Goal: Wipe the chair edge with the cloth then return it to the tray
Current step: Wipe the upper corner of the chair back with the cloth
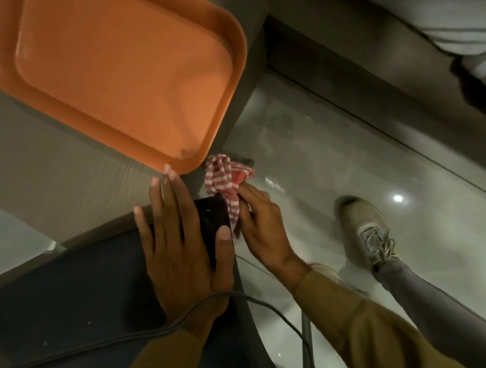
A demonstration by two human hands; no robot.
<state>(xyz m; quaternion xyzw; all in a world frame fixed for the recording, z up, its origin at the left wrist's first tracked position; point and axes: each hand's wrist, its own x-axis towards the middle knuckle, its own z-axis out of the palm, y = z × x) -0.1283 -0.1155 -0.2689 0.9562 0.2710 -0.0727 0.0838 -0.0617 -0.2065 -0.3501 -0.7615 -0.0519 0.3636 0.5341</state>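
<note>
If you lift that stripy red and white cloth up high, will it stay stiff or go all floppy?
Probably floppy: the cloth already bunches and droops from the right hand at the chair edge. It looks thin, so likely light. It should not roll or break.

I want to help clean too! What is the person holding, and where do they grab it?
The right hand pinches the striped cloth by its lower end. The left hand holds nothing; it lies flat on the dark chair.
</note>
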